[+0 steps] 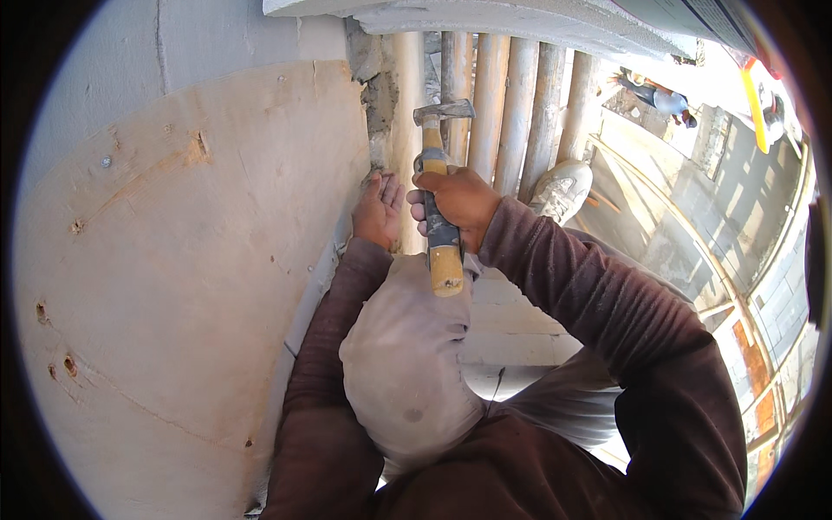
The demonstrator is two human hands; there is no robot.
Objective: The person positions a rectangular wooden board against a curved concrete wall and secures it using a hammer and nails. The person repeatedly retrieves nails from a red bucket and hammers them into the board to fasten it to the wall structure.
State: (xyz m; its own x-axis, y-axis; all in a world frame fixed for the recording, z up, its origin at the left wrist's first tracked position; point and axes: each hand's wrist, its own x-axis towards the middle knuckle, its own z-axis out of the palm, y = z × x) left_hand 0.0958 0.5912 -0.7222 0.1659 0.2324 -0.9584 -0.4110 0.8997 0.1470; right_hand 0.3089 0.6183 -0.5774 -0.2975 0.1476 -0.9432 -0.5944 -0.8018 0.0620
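My right hand [464, 201] is wrapped round the handle of a hammer [445, 238]. The hammer's yellowish wooden handle has a dark wrapping, and its worn metal head points away from me. Left of it, my left hand [376, 211] is up against the edge of a large board [217, 251], its fingers curled and bunched by a rough, broken mortar strip [379, 113]. Whatever its fingertips may hold is hidden. The hammer head is above and to the right of that hand, apart from the mortar.
Beyond my hands several round poles [520, 113] lie side by side, and my shoe [563, 189] rests by them. A pale ledge [485, 22] crosses the top. Far below on the right, another person [663, 100] is on a lower level, with a yellow object [754, 108] nearby.
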